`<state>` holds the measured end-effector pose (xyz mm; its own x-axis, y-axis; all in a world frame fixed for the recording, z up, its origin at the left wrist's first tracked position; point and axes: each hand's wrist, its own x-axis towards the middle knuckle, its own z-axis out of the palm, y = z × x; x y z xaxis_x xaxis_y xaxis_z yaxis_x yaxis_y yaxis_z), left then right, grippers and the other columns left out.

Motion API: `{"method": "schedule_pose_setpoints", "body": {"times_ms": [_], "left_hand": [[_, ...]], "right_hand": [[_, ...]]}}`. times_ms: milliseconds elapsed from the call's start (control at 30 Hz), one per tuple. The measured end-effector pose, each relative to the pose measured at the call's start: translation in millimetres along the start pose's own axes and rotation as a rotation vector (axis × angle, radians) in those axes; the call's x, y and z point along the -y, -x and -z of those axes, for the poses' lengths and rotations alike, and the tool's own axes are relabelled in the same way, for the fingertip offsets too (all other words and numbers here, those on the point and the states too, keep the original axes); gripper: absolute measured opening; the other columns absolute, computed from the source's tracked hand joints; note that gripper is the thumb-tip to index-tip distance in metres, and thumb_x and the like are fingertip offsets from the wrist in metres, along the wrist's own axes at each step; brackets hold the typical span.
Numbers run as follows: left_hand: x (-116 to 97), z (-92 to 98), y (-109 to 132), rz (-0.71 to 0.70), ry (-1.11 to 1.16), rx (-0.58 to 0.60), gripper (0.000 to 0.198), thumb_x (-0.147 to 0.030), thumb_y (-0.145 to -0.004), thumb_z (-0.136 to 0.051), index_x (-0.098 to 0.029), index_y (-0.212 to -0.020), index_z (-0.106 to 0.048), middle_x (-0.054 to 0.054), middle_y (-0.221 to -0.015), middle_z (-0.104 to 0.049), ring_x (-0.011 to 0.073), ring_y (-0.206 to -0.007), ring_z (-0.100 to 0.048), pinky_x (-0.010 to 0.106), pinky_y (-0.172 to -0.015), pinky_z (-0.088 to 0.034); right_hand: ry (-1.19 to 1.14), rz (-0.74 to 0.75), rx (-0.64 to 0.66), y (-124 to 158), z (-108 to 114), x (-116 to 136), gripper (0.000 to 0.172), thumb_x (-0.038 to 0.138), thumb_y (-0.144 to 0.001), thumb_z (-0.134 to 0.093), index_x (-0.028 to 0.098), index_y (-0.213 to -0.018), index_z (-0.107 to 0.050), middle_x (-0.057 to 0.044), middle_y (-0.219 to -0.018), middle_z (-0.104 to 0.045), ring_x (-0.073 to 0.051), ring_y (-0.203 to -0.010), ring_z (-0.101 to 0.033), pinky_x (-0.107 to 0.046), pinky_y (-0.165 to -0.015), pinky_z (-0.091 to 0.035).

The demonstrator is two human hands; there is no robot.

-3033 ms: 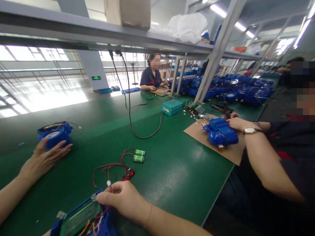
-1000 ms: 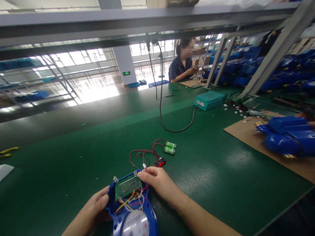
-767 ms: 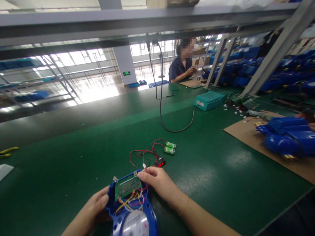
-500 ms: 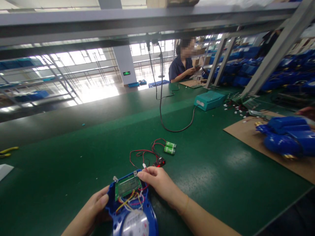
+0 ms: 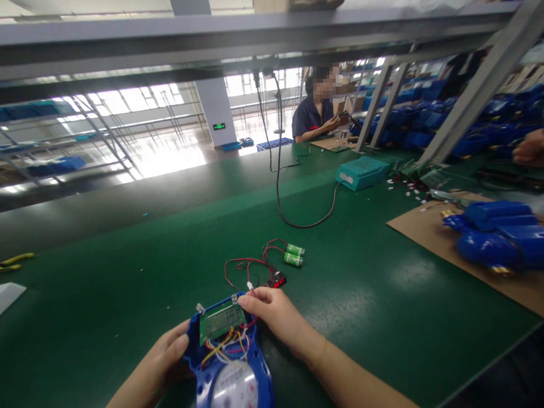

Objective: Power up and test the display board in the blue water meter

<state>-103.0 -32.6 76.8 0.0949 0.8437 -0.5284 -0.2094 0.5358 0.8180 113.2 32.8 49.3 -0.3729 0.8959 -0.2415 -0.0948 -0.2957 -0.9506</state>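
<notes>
My left hand (image 5: 172, 351) grips the left side of a blue meter housing (image 5: 261, 368), thumb on its rim. A green circuit board (image 5: 223, 320) with a display sits in the housing's upper part, with yellow, white and red wires below it and a round dial (image 5: 235, 385) underneath. My right hand (image 5: 272, 311) is closed at the housing's top right corner, pinching red wires just below a white connector (image 5: 250, 285). Just beyond lies a small black module (image 5: 277, 280) with lit red digits, wired to two green batteries (image 5: 294, 255).
A teal box (image 5: 362, 173) with a black cable stands farther back. Blue housings (image 5: 497, 235) rest on cardboard (image 5: 419, 226) at the right. Yellow-handled pliers (image 5: 17, 260) lie at the left edge. A person (image 5: 317, 113) sits across the table; another person's hand (image 5: 529, 148) shows at far right.
My hands and the housing are almost unmoved. The other person's hand at the far right has come further into view and higher. The red digits look clearer.
</notes>
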Motion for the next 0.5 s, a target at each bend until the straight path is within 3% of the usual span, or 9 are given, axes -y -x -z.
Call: {"method": "schedule_pose_setpoints", "body": {"times_ms": [300, 500], "left_hand": [[-4.1, -1.5, 2.0, -0.005, -0.006, 0.016, 0.080, -0.063, -0.059, -0.086, -0.016, -0.121, -0.065, 0.009, -0.099, -0.076, 0.0300, -0.099, -0.070, 0.027, -0.069, -0.059], [0.7, 7.2, -2.7, -0.027, -0.013, 0.062, 0.069, -0.060, -0.067, -0.083, -0.017, -0.119, -0.066, 0.007, -0.100, -0.075, 0.0247, -0.092, -0.070, 0.026, -0.072, -0.057]], "right_hand": [[0.006, -0.014, 0.018, -1.1, 0.9, 2.0, 0.052, 0.061, -0.069, -0.074, 0.012, -0.086, -0.069, -0.005, -0.080, -0.066, -0.017, -0.071, -0.053, -0.031, -0.070, -0.037], [0.019, -0.013, 0.029, 0.0, 0.5, 3.9, 0.056, 0.063, -0.070, -0.073, 0.011, -0.088, -0.070, -0.007, -0.082, -0.067, -0.018, -0.073, -0.054, -0.031, -0.071, -0.037]]}}
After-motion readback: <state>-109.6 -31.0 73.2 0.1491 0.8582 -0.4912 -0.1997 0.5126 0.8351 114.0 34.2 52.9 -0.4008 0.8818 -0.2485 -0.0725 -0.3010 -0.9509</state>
